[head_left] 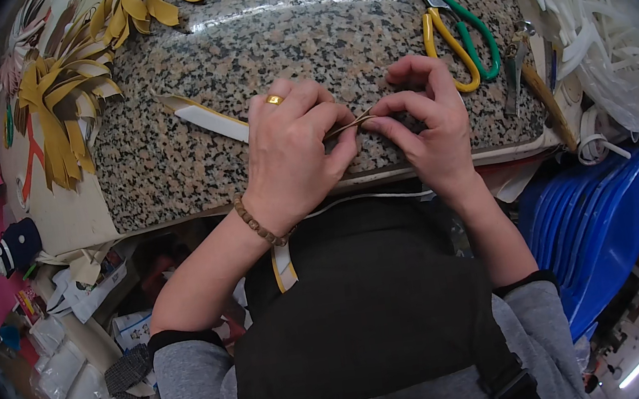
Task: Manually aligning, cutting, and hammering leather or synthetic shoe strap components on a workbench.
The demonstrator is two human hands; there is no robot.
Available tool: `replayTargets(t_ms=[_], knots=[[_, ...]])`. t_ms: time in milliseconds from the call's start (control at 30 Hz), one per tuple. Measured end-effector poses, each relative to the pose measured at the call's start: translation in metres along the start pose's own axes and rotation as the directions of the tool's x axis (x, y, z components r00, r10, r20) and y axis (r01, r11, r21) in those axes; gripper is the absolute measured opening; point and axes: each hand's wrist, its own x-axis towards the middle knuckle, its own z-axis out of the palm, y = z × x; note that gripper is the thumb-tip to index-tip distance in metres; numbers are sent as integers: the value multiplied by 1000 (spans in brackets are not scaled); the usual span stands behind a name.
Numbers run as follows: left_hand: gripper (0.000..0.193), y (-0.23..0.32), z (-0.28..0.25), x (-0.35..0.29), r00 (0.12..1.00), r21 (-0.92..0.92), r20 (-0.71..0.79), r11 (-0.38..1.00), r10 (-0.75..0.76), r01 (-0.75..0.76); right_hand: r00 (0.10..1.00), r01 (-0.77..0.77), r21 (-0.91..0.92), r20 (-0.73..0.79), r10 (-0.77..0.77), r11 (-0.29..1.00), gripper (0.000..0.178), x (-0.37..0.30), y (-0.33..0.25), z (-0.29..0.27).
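Observation:
Near the front edge of the granite slab, my two hands meet with their fingertips almost touching. My left hand [292, 142], with a ring and a beaded bracelet, pinches a thin tan-yellow strip [360, 120] between thumb and forefinger. Thumb and forefinger of my right hand [429, 108] close on the same strip's other side, its remaining fingers curled loosely. A white-backed strip with yellow edges [208, 123] sticks out left from beneath my left hand. Another length of such strip [284, 267] hangs below my left wrist; whether these pieces join is hidden by the hand.
Scissors with yellow and green handles [464, 39] lie at the back right. Bundles of yellow strips [61, 104] cover the left side. A clear bag of white strips [595, 26] sits far right, above stacked blue plastic pieces [589, 220]. A wooden-handled tool [549, 105] lies near the right edge.

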Motion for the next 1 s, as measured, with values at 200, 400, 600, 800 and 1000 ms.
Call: replayTargets(t_ms=[200,400,600,800,1000], knots=[[9,-1,5,0,998,-22,-24,998,55,-56,1000,29,-26,1,-29,999,21,0,1,2],[10,0,10,3,999,-30,-22,999,44,-44,1000,-1,10,15,1,1000,29,0,1,-3],[11,-2,10,2,1000,-39,-11,999,26,-27,993,41,-24,108,-39,999,29,13,-5,-6],[12,0,-6,-5,999,-12,-23,999,34,-34,967,143,-72,224,-124,987,22,15,-1,-15],[14,-12,-19,-24,997,-15,-58,999,-42,41,946,162,-38,290,-145,986,27,21,-17,-7]])
